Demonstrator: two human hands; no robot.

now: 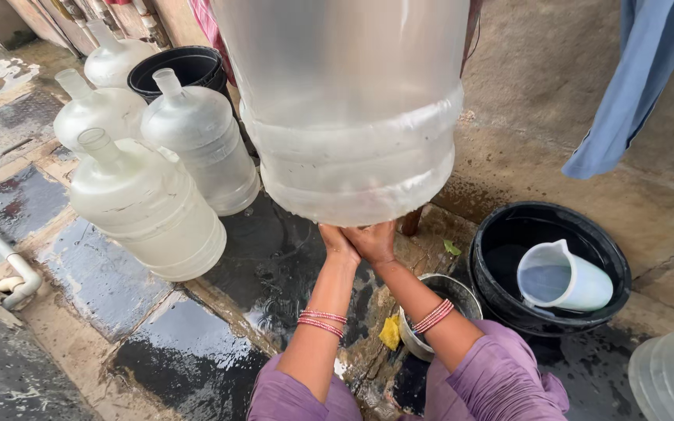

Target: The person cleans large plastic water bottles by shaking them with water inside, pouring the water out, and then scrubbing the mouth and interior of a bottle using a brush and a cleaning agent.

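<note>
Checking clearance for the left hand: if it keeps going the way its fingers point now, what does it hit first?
The left hand points up and away, already against the underside of the big translucent water jug, beside the right hand. The jug's lower rim is first, with no visible gap.

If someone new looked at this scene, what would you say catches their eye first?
The big translucent water jug fills the top centre, lifted by the left hand and right hand pressed under its base. Left of it four more jugs stand on the wet floor, and at right a black tub holds a pale plastic pitcher.
</note>
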